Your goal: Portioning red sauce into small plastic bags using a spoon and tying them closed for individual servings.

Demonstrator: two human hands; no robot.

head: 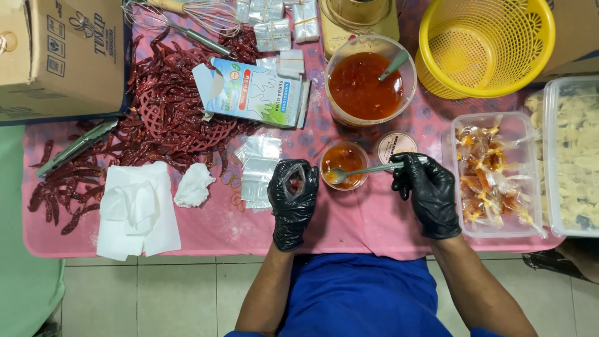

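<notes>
Both hands in black gloves over a pink-clothed bench point(374, 218). Left hand point(292, 196) curled around a small clear plastic bag point(294, 180), mouth up, bit of red sauce inside; bag held just left of the small sauce cup point(344, 163). Right hand point(430, 192) pinched shut on the handle of a metal spoon point(365, 171), spoon lying level, bowl over the cup's near rim with orange-red sauce in it. Small sauce cup near bench middle, part full of same sauce. Round tan lid point(395, 145) touching or just right of the cup. Big clear tub of red sauce point(368, 84) just behind the cup, spoon handle sticking out of it. Yellow plastic basket point(486, 43) behind-right of the cup, well apart. Clear container of filled sauce packets point(493, 175) right of the cup, beyond the right hand; second clear container of pale pieces point(574, 156) further right at the edge. Stack of empty clear bags point(259, 168) left of the cup, past the left hand. Glove box, light blue point(253, 93), behind-left of the cup. Dried red chillies point(156, 106) spread far left over a red round mat, metal whisk point(199, 19) behind them, tongs point(78, 146) at far left. White tissue wad point(193, 185) and folded white paper towels point(137, 209) left of the cup, near the front edge. Cardboard box point(59, 56) at far back-left corner.
</notes>
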